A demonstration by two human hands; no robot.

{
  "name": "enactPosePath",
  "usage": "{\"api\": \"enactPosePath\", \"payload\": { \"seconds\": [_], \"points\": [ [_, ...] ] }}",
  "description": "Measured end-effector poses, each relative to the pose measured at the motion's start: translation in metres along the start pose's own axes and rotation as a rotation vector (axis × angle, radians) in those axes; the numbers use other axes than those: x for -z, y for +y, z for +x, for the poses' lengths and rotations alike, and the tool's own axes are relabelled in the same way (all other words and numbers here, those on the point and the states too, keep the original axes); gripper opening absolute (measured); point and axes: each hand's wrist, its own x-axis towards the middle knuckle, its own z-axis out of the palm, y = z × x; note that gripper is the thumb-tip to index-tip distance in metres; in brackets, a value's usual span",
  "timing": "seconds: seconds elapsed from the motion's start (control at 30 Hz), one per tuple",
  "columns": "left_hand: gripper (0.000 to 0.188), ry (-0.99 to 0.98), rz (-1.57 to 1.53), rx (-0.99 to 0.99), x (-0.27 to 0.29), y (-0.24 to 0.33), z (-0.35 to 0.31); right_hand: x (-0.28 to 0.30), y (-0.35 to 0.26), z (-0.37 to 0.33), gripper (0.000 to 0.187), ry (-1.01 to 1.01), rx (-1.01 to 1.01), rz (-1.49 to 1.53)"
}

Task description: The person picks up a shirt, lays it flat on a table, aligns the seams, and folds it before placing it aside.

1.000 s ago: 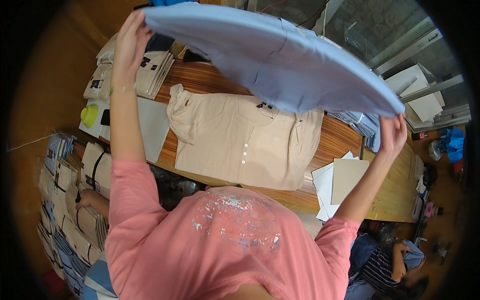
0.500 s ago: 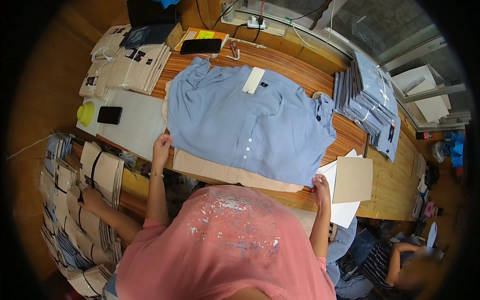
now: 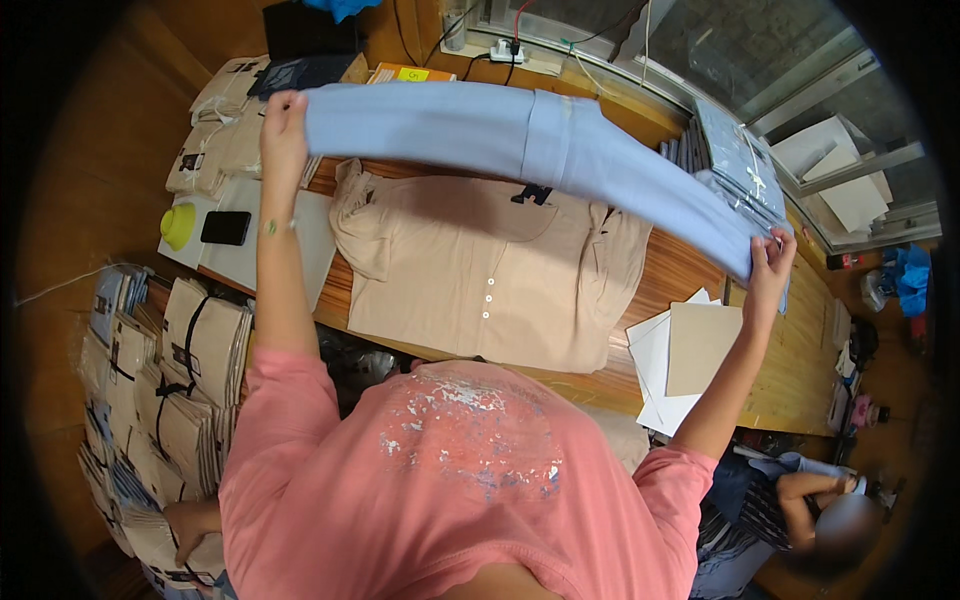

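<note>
A light blue shirt (image 3: pixel 440 125) is stretched in the air over the far side of the table, pulled into a long band. My left hand (image 3: pixel 284 128) pinches its left end. Its right end is gripped by my right hand (image 3: pixel 772 260), high beside the stack of blue garments. Beneath it, a beige shirt (image 3: pixel 470 265) lies flat on the wooden table (image 3: pixel 675 265), buttons up and a dark label at its neck. The blue shirt's collar and sleeves cannot be made out.
Tied beige stacks (image 3: pixel 205 330) line the left; a co-worker's hand (image 3: pixel 192 528) touches them. A phone (image 3: pixel 226 228) and a green bowl (image 3: pixel 178 227) rest at left. Bagged blue garments (image 3: pixel 735 160) stand back right, near cardboard (image 3: pixel 703 345). Another person (image 3: pixel 795 500) sits lower right.
The blue shirt has been lifted off the table by my two hands, up and away from me, uncovering the beige shirt. The co-worker's hand at left has moved lower.
</note>
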Motion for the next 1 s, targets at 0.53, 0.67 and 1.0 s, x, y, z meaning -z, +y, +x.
{"api": "enactPosePath", "payload": {
  "seconds": [0.53, 0.67, 1.0],
  "points": [
    [0.019, -1.066, 0.486, 0.703, 0.06, -0.081, -0.153, 0.013, 0.131, -0.204, 0.03, -0.366, -0.349, -0.696],
    [0.03, -0.837, 0.405, 0.134, -0.001, -0.034, -0.133, -0.06, 0.098, -0.155, 0.027, -0.375, -0.165, -0.476],
    [0.017, -0.905, 0.172, -0.292, -0.206, -0.043, -0.181, -0.242, 0.111, -0.12, 0.012, -0.65, 0.231, -0.377]
  ]
}}
